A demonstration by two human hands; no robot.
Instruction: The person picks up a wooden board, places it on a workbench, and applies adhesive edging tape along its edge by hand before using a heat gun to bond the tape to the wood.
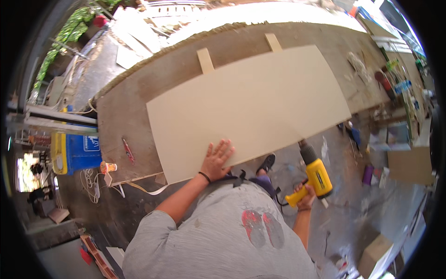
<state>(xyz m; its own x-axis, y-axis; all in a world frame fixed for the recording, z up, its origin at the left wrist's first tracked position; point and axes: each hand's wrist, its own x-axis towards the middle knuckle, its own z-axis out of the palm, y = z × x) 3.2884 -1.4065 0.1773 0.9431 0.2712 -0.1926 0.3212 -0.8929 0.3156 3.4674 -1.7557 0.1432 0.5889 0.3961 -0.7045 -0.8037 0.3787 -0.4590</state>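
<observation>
Left hand [216, 163] laid flat on pale panel [251, 102], fingers slightly spread, nothing gripped. Yellow heat gun [319, 179] held by its handle in right hand [305, 199], fingers wrapped; nozzle pointed at panel's near edge, contact not discernible. Panel borne by brown worktop [121, 109]. Two wooden strips [205, 61] seen jutting past panel's far edge; red tool [127, 151] seen left of panel.

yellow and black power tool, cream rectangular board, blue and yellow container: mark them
Yellow and black power tool [319, 177], head view: yellow housing.
Cream rectangular board [248, 111], head view: top face.
Blue and yellow container [80, 156], head view: blue side.
</observation>
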